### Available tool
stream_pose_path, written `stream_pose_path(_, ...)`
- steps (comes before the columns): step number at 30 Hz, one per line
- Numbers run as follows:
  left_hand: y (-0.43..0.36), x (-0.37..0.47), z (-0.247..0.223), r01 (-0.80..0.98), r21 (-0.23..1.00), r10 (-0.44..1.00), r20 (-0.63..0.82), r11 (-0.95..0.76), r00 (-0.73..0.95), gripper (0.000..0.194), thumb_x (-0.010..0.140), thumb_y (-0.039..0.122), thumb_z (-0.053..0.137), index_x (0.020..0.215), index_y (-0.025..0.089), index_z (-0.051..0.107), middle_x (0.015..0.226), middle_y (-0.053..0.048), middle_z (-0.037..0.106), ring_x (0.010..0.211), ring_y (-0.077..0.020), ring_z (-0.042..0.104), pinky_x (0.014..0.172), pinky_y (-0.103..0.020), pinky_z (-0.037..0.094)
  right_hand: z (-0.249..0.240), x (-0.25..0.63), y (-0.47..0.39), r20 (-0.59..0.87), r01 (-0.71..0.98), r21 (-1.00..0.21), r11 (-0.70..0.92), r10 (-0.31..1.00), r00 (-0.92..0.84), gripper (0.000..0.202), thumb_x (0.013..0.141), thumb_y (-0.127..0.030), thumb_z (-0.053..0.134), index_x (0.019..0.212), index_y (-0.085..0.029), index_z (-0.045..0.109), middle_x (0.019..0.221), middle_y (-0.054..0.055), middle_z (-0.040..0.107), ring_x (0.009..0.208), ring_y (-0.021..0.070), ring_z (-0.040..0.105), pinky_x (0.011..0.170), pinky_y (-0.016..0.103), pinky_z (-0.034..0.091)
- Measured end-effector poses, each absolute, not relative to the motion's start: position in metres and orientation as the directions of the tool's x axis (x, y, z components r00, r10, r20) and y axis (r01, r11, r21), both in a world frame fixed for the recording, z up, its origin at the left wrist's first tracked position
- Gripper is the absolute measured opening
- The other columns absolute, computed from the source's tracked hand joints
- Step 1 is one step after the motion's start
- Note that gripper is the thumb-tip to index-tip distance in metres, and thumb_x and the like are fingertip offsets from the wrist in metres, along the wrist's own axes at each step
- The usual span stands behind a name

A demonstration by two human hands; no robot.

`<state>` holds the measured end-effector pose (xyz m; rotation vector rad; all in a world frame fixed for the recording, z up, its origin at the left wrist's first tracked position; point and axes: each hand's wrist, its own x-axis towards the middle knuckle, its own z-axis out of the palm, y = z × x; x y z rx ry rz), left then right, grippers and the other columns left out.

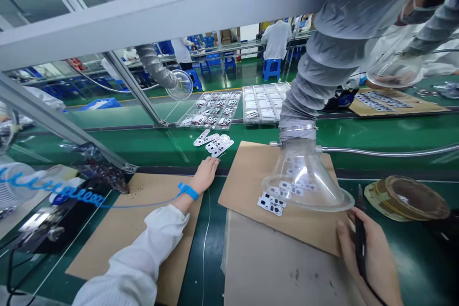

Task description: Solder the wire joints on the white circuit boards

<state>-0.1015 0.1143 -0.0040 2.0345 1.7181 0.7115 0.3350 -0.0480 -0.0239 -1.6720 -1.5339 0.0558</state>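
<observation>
My left hand (205,175), with a blue wrist strap (188,191) on the wrist, reaches to the far edge of the bench. Its fingers are pinched on a thin solder wire (205,244), which trails down toward me. Just beyond the fingertips several white circuit boards (218,144) lie on the green belt. In my right hand (376,248) is a black soldering iron (360,236), tip pointing up and away. Left of that hand, more small boards (271,203) rest on a cardboard sheet (244,177), partly under a clear fume hood (308,177).
Clear trays of boards (211,109) stand beyond the belt. A grey duct (311,67) hangs down to the hood. At right sits a roll of tape (405,196); at left, a second cardboard sheet (136,229) and a coiled blue cord (53,189). Co-workers sit farther off.
</observation>
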Motion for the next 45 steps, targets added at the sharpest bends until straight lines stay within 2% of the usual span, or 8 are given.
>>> stream_pose_path(5,0.052,-0.078,-0.018,0.652,0.751,0.994,0.065,-0.108,0.09,0.057,0.114,0.051,0.029,0.136,0.015,0.067,0.129,-0.015,0.076,0.104,-0.0232,0.075,0.097,-0.039,0.062,-0.031,0.367,-0.067,0.437,0.813,-0.578,0.07,0.868,0.236,0.047,0.105,-0.051,0.053,0.143,-0.024,0.06,0.131,0.015,0.069,0.12,0.0408,0.068,0.097,0.055,0.056)
stream_pose_path(10,0.0,-0.052,-0.021,0.56,0.826,0.997,0.021,-0.063,0.081,0.06,0.112,0.059,0.032,0.135,0.016,0.068,0.138,-0.015,0.071,0.122,-0.0261,0.069,0.106,-0.041,0.058,-0.037,0.377,-0.075,0.514,0.812,-0.542,0.217,0.85,0.116,0.039,0.107,-0.04,0.055,0.14,-0.021,0.059,0.129,0.017,0.068,0.119,0.0352,0.068,0.101,0.051,0.056)
stream_pose_path(15,-0.058,-0.039,-0.016,0.475,0.876,0.996,-0.067,0.087,-0.059,0.065,0.108,0.069,0.038,0.132,0.018,0.069,0.132,-0.013,0.071,0.115,-0.0263,0.068,0.1,-0.042,0.058,-0.034,0.39,-0.079,0.504,0.797,-0.522,0.303,0.864,0.002,0.036,0.108,-0.029,0.054,0.143,-0.022,0.057,0.127,0.015,0.066,0.118,0.0308,0.068,0.101,0.047,0.057)
stream_pose_path(20,-0.117,-0.032,-0.01,0.49,0.861,0.991,-0.107,0.136,-0.086,0.058,0.109,0.068,0.039,0.126,0.021,0.07,0.137,-0.012,0.067,0.119,-0.0271,0.065,0.101,-0.044,0.058,-0.034,0.398,-0.084,0.456,0.77,-0.541,0.34,0.887,-0.071,0.037,0.108,-0.024,0.052,0.145,-0.023,0.056,0.128,0.015,0.062,0.118,0.0295,0.067,0.101,0.046,0.058)
stream_pose_path(24,-0.124,-0.036,0.005,0.716,0.695,0.992,0.037,0.064,-0.124,0.053,0.111,0.063,0.036,0.117,0.024,0.071,0.14,-0.012,0.06,0.139,-0.0325,0.052,0.12,-0.056,0.044,-0.035,0.401,-0.091,0.411,0.779,-0.56,0.283,0.911,-0.036,0.037,0.106,-0.03,0.058,0.142,-0.023,0.058,0.129,0.015,0.063,0.12,0.0328,0.067,0.1,0.048,0.058)
stream_pose_path(29,-0.064,-0.022,0.014,0.646,0.757,0.979,-0.039,-0.103,0.202,0.046,0.114,0.055,0.032,0.111,0.024,0.066,0.113,-0.009,0.068,0.11,-0.0257,0.066,0.104,-0.046,0.055,-0.018,0.396,-0.087,0.379,0.745,-0.625,0.233,0.925,0.029,0.031,0.106,-0.033,0.064,0.136,-0.027,0.063,0.129,0.011,0.069,0.12,0.0309,0.069,0.101,0.045,0.058)
stream_pose_path(34,0.001,0.003,-0.007,0.668,0.693,0.959,0.249,-0.273,0.134,0.045,0.115,0.049,0.033,0.125,0.021,0.066,0.143,-0.013,0.062,0.143,-0.0274,0.053,0.131,-0.051,0.035,-0.013,0.39,-0.058,0.381,0.74,-0.616,0.271,0.925,-0.021,0.037,0.106,-0.033,0.063,0.141,-0.025,0.06,0.136,0.014,0.067,0.126,0.0318,0.067,0.106,0.046,0.056)
stream_pose_path(45,-0.062,-0.005,0.0,0.661,0.728,0.983,0.134,-0.183,0.124,0.037,0.115,0.043,0.035,0.114,0.024,0.067,0.137,-0.009,0.069,0.144,-0.028,0.056,0.129,-0.053,0.036,-0.02,0.382,-0.127,0.307,0.789,-0.596,0.152,0.95,0.049,0.038,0.105,-0.029,0.063,0.142,-0.026,0.059,0.139,0.014,0.066,0.127,0.0329,0.069,0.105,0.047,0.059)
